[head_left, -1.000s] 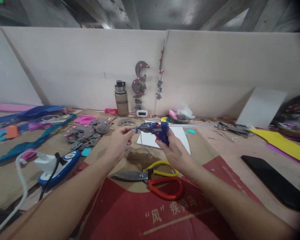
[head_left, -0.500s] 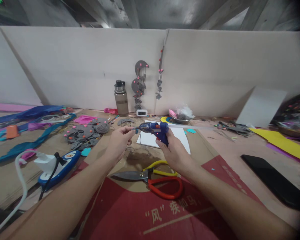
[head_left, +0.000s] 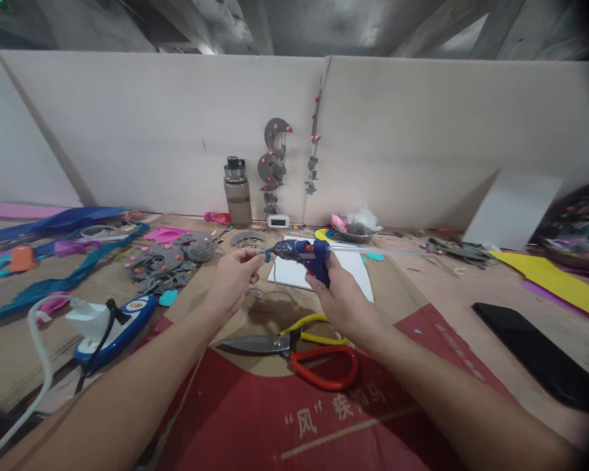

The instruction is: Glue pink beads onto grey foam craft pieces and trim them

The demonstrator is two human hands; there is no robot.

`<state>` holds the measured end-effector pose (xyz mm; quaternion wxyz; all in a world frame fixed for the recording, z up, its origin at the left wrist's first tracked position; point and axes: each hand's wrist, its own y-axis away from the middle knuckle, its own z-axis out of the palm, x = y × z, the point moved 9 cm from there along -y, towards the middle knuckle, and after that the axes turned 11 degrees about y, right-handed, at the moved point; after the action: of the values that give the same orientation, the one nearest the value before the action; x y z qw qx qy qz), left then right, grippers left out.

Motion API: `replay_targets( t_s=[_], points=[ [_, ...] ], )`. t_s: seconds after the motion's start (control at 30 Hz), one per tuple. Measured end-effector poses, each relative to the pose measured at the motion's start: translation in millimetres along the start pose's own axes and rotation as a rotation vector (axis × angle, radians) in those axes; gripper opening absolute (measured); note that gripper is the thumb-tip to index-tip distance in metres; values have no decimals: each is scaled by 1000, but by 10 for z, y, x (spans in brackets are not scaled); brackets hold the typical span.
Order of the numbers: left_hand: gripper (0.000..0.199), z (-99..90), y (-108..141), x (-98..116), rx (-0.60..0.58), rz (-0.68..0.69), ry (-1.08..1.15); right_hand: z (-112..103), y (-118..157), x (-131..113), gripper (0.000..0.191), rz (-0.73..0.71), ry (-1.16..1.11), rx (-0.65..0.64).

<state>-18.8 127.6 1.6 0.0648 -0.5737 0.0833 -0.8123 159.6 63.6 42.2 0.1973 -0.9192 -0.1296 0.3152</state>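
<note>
My right hand [head_left: 341,284] is wrapped round the handle of a blue glue gun [head_left: 317,258], with a long clear glue stick [head_left: 368,250] running out of its back. The gun's nozzle points left, toward my left hand [head_left: 235,275]. Between its thumb and fingertips that hand pinches a small teal piece [head_left: 266,256], right at the nozzle tip; whether the two touch I cannot tell. A thin grey cord [head_left: 275,291] dangles below. Under my hands lie large scissors [head_left: 319,366] with one red and one yellow handle, their blades pointing left.
A white sheet [head_left: 294,271] lies beyond the gun. To the left are grey felt pieces [head_left: 161,261] and a blue power strip [head_left: 115,333] with a white plug. A phone [head_left: 535,353] rests at right. A water bottle [head_left: 237,196] and a small bowl [head_left: 356,229] stand by the partition.
Almost nothing differs. The teal piece in my left hand shows slightly more at the nozzle; both hands keep their places.
</note>
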Motion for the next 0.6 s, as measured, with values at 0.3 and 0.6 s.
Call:
replay_targets(
  t_s=[0.3, 0.6],
  points=[
    [22, -13, -22, 7, -1, 13, -6, 3, -5, 8, 40, -23, 25, 5],
    [21, -15, -18, -12, -8, 4, -13, 24, -2, 26, 41, -32, 22, 3]
  ],
)
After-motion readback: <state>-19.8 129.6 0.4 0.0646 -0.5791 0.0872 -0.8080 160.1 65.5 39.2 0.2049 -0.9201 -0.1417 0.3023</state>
